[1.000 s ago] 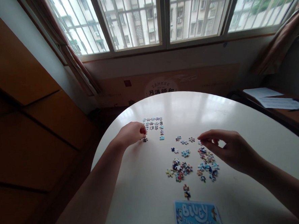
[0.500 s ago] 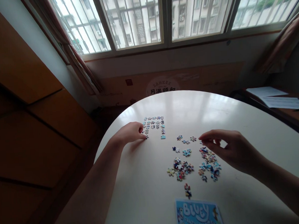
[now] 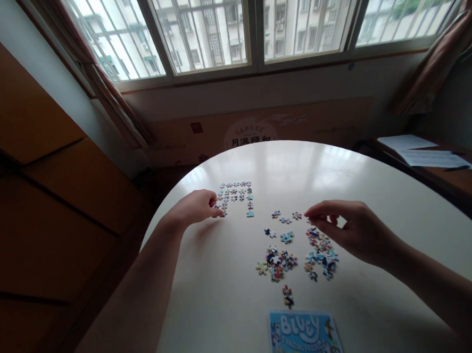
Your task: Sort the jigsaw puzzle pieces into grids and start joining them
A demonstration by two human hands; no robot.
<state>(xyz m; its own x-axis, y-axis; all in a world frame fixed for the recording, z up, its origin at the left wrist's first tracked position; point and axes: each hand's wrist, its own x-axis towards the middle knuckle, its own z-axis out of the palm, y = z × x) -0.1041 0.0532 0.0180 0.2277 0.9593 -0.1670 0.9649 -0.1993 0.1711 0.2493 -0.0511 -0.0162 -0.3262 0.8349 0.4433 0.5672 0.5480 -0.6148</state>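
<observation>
On the white table, jigsaw puzzle pieces (image 3: 234, 191) lie in loose rows, each a little apart from its neighbours. My left hand (image 3: 196, 206) is at the near left corner of these rows, fingers curled, its fingertips on a jigsaw puzzle piece (image 3: 223, 214). Over to the right, my right hand (image 3: 345, 220) has thumb and forefinger brought together in a pinch at a small, partly hidden puzzle piece (image 3: 308, 220). Whether that piece is lifted or rests on the table cannot be made out. Several single pieces (image 3: 285, 220) lie left of the right fingertips.
Two heaps of mixed pieces, a left heap (image 3: 279, 261) and a right heap (image 3: 321, 254), lie nearer me. A blue Bluey picture card or box (image 3: 304, 336) is at the near side. Papers (image 3: 422, 157) rest on a desk beyond the round table's (image 3: 380, 189) right edge.
The whole view has shifted slightly, so everything appears a bit further left. Both hands keep nearly the same places and poses over the table.
</observation>
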